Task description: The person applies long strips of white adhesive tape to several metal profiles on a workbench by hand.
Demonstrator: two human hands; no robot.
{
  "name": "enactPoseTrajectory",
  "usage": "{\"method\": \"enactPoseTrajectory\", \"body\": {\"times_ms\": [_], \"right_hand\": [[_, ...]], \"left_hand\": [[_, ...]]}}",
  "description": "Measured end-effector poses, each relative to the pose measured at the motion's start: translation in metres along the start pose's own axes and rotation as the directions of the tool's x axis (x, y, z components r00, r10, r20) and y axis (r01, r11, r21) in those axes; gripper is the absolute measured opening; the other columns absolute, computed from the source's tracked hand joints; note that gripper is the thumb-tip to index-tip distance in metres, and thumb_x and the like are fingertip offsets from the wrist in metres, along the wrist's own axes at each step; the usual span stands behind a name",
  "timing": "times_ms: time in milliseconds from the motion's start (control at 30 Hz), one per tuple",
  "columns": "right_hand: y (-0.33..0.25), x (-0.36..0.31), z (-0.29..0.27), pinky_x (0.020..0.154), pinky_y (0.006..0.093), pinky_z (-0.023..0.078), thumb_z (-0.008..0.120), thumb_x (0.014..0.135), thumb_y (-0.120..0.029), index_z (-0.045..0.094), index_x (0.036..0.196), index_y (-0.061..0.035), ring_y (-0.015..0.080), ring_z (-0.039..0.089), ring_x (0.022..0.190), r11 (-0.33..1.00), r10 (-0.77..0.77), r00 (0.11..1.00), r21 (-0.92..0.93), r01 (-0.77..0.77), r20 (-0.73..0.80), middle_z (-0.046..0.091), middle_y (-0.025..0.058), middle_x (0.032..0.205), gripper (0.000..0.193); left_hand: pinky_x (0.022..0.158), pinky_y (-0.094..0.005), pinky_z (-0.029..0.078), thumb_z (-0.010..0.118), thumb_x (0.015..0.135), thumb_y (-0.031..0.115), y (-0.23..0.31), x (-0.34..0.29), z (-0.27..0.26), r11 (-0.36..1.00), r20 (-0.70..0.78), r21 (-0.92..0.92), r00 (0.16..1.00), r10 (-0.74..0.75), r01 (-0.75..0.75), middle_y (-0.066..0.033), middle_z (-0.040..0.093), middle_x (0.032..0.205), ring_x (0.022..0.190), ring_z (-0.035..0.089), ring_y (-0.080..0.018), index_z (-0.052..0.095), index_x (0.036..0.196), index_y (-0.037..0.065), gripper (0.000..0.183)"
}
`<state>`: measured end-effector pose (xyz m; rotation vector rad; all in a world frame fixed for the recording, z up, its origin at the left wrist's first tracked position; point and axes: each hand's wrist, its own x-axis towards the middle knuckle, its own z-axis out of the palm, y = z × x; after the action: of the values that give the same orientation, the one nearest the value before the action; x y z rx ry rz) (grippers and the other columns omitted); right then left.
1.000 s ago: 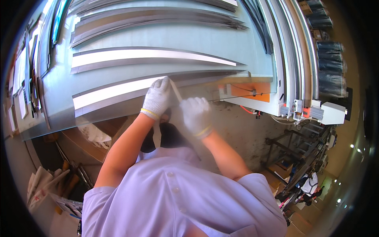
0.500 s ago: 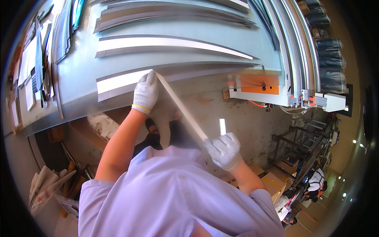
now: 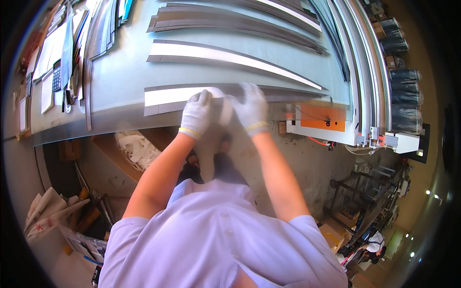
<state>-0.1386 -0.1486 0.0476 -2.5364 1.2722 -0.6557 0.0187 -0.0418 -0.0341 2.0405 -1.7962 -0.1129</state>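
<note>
A long dark grey strip (image 3: 283,92) with a white strip (image 3: 165,97) along its middle lies at the near edge of the glass-topped table. My left hand (image 3: 196,114), in a pale knitted glove with a yellow cuff line, has its fingers bent together on the white strip. Close to its right, my gloved right hand (image 3: 252,109) reaches over the same grey strip, its fingers smeared by motion. A blurred pale band (image 3: 225,113) curves down between the hands; whether the right hand holds it is unclear.
Another grey strip with a white band (image 3: 230,58) and stacked grey strips (image 3: 235,25) lie farther back. A machine with metal rails (image 3: 367,72) and an orange panel (image 3: 321,117) stands right. A calculator (image 3: 56,77) and papers lie left. Crumpled white scraps (image 3: 139,149) sit below the table.
My right hand has swung up from near my body to the strip beside my left hand. The pale band, stretched taut before, now hangs slack. The view has shifted somewhat.
</note>
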Motion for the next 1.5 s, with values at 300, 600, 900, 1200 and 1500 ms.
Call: {"method": "enactPoseTrajectory", "body": {"times_ms": [300,600,900,1200,1500], "right_hand": [[-0.022,0.006,0.080,0.073,0.0417,0.050,0.061,0.086,-0.021,0.064,0.084,-0.0124,0.0275,0.066,0.084,0.957,-0.227,0.952,-0.135,0.258,0.206,0.067,0.0065,0.088,0.009],[-0.086,-0.017,0.023,0.067,0.0400,0.043,0.060,0.076,-0.012,0.059,0.079,-0.0115,0.0261,0.054,0.072,0.837,-0.546,0.837,0.005,0.546,0.035,0.052,0.0065,0.074,0.003],[-0.123,-0.047,-0.022,0.063,0.0372,0.041,0.065,0.072,-0.015,0.062,0.079,-0.0128,0.0201,0.053,0.067,0.707,-0.707,0.702,0.111,0.698,0.088,0.052,0.0029,0.072,0.008],[-0.097,-0.073,-0.027,0.067,0.0397,0.047,0.070,0.077,-0.016,0.068,0.095,-0.0067,0.0254,0.057,0.073,0.679,-0.734,0.665,0.183,0.711,0.139,0.059,0.0053,0.081,0.020],[-0.085,-0.007,0.046,0.084,0.0473,0.052,0.064,0.092,-0.012,0.069,0.096,-0.0060,0.0388,0.064,0.094,0.956,-0.108,0.993,0.279,0.092,0.043,0.068,0.0154,0.098,0.009]], "left_hand": [[0.101,-0.0478,0.049,0.062,0.085,0.010,-0.001,-0.001,-0.009,0.995,-0.015,-0.092,0.999,-0.045,0.044,-0.0201,0.057,0.134,0.117,0.058,-0.0398,0.060,0.125,-0.006,0.043],[0.100,-0.0476,0.050,0.066,0.088,0.011,-0.056,-0.032,-0.028,0.995,-0.073,-0.011,0.992,-0.100,0.100,-0.0196,0.056,0.137,0.119,0.057,-0.0396,0.060,0.127,-0.006,0.043],[0.096,-0.0475,0.051,0.064,0.088,0.010,-0.105,-0.069,-0.062,0.983,-0.171,0.079,0.974,-0.148,0.164,-0.0189,0.054,0.131,0.115,0.056,-0.0394,0.060,0.120,-0.006,0.036],[0.099,-0.0472,0.051,0.062,0.094,0.013,-0.121,-0.085,-0.065,0.968,-0.201,0.109,0.958,-0.202,0.227,-0.0195,0.060,0.131,0.116,0.057,-0.0407,0.063,0.123,-0.006,0.035],[0.095,-0.0479,0.051,0.064,0.095,0.015,-0.118,-0.085,-0.061,0.958,-0.292,0.160,0.939,-0.184,0.237,-0.0198,0.063,0.126,0.108,0.061,-0.0388,0.066,0.117,-0.005,0.029]]}}
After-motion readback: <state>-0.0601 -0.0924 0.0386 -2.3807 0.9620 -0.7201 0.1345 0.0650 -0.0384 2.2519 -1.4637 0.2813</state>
